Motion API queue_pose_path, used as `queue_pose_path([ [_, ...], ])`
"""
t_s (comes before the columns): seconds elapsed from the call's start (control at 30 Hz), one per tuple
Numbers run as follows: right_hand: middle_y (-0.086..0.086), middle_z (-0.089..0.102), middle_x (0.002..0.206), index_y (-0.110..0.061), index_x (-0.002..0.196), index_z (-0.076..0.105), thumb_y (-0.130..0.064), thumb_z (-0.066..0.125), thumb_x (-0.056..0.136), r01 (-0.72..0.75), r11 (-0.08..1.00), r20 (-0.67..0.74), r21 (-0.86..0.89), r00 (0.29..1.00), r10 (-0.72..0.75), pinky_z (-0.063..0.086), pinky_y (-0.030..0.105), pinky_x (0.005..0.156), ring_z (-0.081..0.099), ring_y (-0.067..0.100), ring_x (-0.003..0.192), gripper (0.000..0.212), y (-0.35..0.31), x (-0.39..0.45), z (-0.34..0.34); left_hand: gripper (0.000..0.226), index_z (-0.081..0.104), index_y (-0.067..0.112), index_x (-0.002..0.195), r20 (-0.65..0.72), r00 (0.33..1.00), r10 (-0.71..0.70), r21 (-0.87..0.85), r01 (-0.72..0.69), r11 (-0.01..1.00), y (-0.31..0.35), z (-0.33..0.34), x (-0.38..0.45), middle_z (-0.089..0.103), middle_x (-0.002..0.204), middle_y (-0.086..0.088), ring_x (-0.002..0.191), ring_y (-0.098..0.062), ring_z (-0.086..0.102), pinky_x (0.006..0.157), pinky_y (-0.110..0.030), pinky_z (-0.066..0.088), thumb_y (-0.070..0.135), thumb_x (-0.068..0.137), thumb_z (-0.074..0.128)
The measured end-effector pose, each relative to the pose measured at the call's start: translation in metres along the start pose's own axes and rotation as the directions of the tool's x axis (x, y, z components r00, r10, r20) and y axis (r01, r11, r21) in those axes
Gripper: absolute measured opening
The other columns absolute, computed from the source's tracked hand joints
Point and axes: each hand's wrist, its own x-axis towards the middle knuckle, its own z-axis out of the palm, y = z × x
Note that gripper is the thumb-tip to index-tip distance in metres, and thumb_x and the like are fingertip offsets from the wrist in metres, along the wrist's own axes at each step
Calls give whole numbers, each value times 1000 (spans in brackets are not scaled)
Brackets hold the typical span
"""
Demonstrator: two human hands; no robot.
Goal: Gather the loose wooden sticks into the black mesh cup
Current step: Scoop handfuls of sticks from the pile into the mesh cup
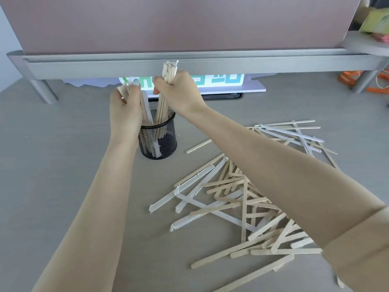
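Observation:
The black mesh cup (158, 140) stands upright on the grey desk, left of centre, with several wooden sticks standing in it. My right hand (179, 93) is closed around a bundle of sticks (168, 70) directly above the cup, their lower ends inside the rim. My left hand (125, 108) sits at the cup's left side, fingers around a few sticks (145, 106) that lean in the cup. A large loose pile of wooden sticks (237, 199), some in clear wrappers, lies on the desk to the right, partly hidden under my right forearm.
A grey monitor riser (189, 64) spans the back of the desk with a dark screen above it. A white stand with green print (221, 81) sits under the riser behind the cup. Orange cables (349, 79) lie at the far right.

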Motion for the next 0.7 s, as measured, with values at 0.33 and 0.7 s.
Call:
queue_pose_path([
  [0.33, -5, 42, 51, -17, 54, 39, -39, 53, 86, -19, 960, 89, -280, 995, 46, 30, 26, 47, 41, 15, 49, 42, 8, -3, -9, 38, 56, 27, 111, 3, 996, -88, -81, 88, 993, 7, 22, -17, 65, 103, 7, 97, -11, 62, 82, -26, 50, 45, 97, 25],
  [0.7, 6, 52, 121, -13, 130, 49, -30, 59, 87, 169, 968, 221, -187, 967, -127, 39, 24, 91, 47, 11, 100, 47, 21, -40, -38, 23, 57, 29, 99, 46, 995, -88, -44, 90, 995, 5, 22, -17, 62, 96, 8, 88, -9, 60, 78, -22, 45, 33, 95, 35],
])
